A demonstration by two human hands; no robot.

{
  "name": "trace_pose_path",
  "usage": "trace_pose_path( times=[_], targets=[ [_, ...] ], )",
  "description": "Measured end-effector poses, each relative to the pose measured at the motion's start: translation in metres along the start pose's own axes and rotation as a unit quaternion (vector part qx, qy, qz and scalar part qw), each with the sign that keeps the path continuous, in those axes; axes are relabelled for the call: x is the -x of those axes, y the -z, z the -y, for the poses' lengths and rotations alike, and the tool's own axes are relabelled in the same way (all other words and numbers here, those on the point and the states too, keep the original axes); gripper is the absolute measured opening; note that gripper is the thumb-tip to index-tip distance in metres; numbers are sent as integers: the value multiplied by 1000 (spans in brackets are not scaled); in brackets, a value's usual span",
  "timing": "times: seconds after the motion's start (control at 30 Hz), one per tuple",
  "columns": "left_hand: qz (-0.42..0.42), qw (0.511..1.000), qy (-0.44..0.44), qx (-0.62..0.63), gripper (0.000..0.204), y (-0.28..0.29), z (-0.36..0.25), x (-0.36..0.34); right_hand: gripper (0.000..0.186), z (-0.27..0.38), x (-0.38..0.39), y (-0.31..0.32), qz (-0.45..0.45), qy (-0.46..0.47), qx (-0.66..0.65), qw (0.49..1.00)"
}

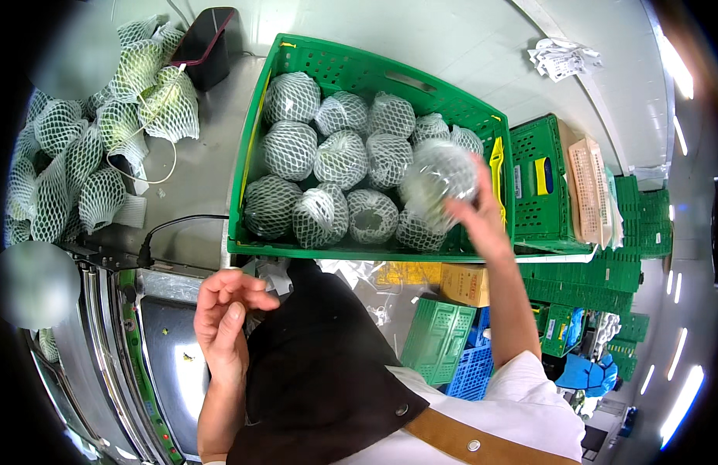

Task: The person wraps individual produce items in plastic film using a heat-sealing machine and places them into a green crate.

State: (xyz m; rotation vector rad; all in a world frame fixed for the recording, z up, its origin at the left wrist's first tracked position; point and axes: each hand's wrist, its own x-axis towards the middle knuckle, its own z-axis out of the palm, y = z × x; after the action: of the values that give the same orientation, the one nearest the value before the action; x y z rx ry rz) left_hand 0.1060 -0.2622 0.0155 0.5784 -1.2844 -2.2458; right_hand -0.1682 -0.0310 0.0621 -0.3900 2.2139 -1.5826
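My right hand [483, 213] is closed on a round piece of produce in clear film and white foam net [435, 184], blurred by motion. It hangs over the right part of a green crate [254, 186]. Inside the crate sit several more netted, film-wrapped round pieces [340, 159], packed side by side; what kind of produce they are cannot be made out. My left hand [226, 314] is raised by the crate's near left corner, apart from it. Its fingers are loosely curled, with the thumb off them and nothing in between.
Pale green produce in foam nets [84, 159] is heaped at the far left. Near it stand a dark device [206, 46] and a white cable. A wrapping machine [150, 349] lies at left. Stacked green crates [541, 182] stand at right; a cardboard box [464, 284] is below.
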Motion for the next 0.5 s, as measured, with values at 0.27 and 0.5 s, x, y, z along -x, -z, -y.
trace_pose_path(
  times=[0.27, 0.5],
  targets=[
    [3, 994, 111, 18, 30, 21, 19, 14, 111, -231, -106, 122, -277, -163, 393, 862],
    [-23, 991, 131, 5, 23, 51, 28, 52, 86, -219, -115, 122, -154, -319, 375, 857]
  ],
)
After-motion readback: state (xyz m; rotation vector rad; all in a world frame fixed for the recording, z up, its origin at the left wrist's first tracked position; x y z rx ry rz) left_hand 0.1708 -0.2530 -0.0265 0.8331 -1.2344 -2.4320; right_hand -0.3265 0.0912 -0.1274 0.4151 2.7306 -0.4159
